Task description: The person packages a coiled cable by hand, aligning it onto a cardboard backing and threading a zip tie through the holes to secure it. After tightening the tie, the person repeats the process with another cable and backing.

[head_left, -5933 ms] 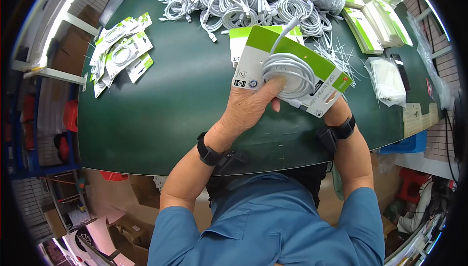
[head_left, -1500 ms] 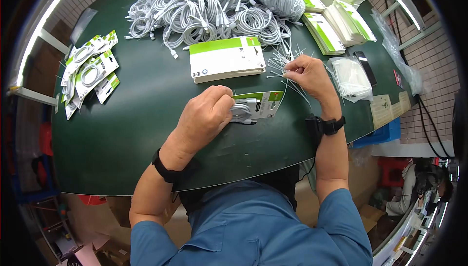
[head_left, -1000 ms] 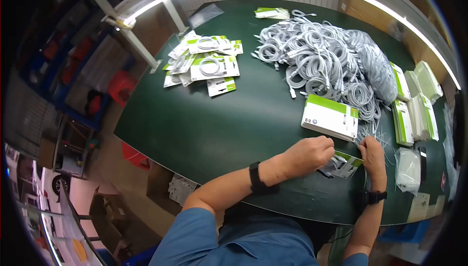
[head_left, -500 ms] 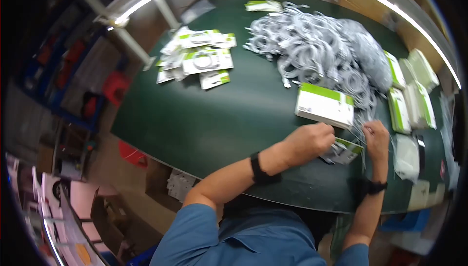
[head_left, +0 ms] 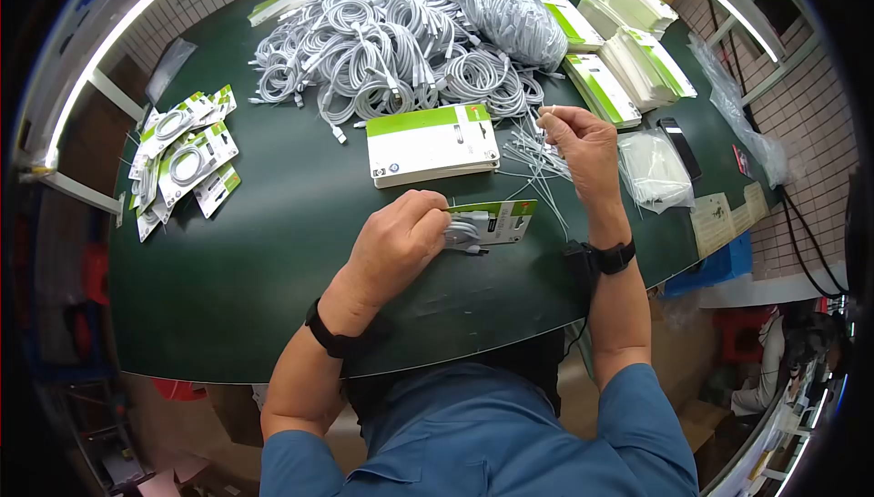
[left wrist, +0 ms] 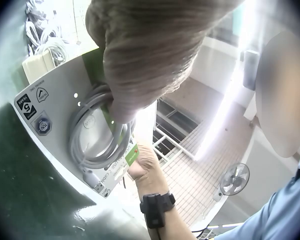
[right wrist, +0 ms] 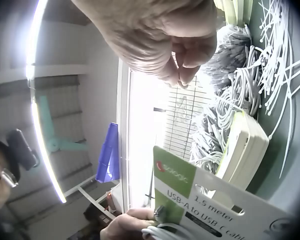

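In the head view my left hand [head_left: 396, 238] grips the left end of a green and white cable card [head_left: 513, 224], tilted over the table. A coiled white cable [head_left: 462, 229] lies against the card, partly behind my fingers. The left wrist view shows the coil [left wrist: 82, 150] on the card's printed face, with my thumb across it. My right hand [head_left: 590, 156] is raised over loose white cable ties [head_left: 537, 158], thumb and fingertips together. I cannot tell whether a tie is between these fingertips [right wrist: 182, 82] in the right wrist view.
A stack of blank-slotted cards [head_left: 419, 156] lies beyond my left hand. Behind it spreads a heap of coiled cables [head_left: 382, 42]. Finished-looking carded cables [head_left: 187, 165] lie left. More card stacks [head_left: 605, 92], a bag of ties [head_left: 655, 169] and a phone [head_left: 681, 147] sit right.
Earliest, both hands held the carded cable. Later my right hand was down at the cable ties; now it is raised slightly above them. My left hand keeps hold of the card throughout.
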